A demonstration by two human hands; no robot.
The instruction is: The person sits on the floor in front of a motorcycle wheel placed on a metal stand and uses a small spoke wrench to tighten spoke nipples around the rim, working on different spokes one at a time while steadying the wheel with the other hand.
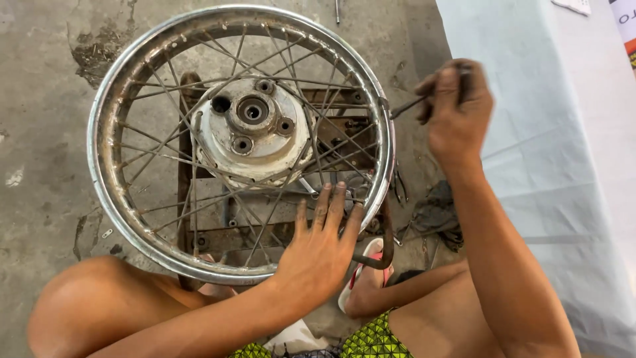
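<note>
A spoked motorcycle wheel with a worn chrome rim lies flat over a rusty metal frame. Its whitish hub sits at the centre. My left hand rests flat on the spokes near the rim's lower right, fingers spread and holding nothing. My right hand is closed around a thin dark tool whose tip reaches the rim's right edge.
The wheel lies on a stained concrete floor. A white sheet covers the right side. Dark rags and small tools lie right of the wheel. My bare knees and a sandalled foot are below.
</note>
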